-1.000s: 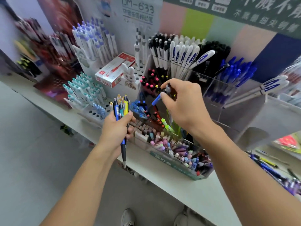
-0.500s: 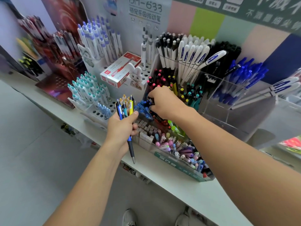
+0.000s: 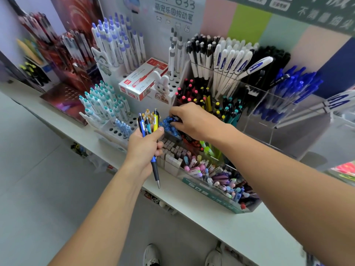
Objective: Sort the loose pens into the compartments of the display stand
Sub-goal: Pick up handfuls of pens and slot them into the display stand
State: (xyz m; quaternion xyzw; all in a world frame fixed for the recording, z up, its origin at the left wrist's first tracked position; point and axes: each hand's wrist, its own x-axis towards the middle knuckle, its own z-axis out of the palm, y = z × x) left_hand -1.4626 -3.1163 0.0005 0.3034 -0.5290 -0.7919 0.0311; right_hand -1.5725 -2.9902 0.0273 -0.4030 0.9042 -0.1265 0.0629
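My left hand (image 3: 145,145) grips a bundle of loose pens (image 3: 148,124), blue, teal and yellow, with one blue pen's tip hanging below the fist. My right hand (image 3: 189,120) reaches over the clear display stand (image 3: 255,120) and its fingers are curled at the compartment of blue-capped pens (image 3: 169,126), on a blue pen there. Other compartments hold pink-, yellow- and teal-capped pens (image 3: 228,110). My right hand hides part of the blue compartment.
A white holed rack (image 3: 113,129) of teal pens stands at the left, with a red-and-white pen box (image 3: 143,81) behind it. A front tray (image 3: 211,191) holds erasers and pastel pens. Tall white, black and blue pens fill the back. The shelf edge runs diagonally.
My right hand came down and left from above the stand with a blue pen into the blue-capped compartment. My left hand kept its bundle and barely moved.
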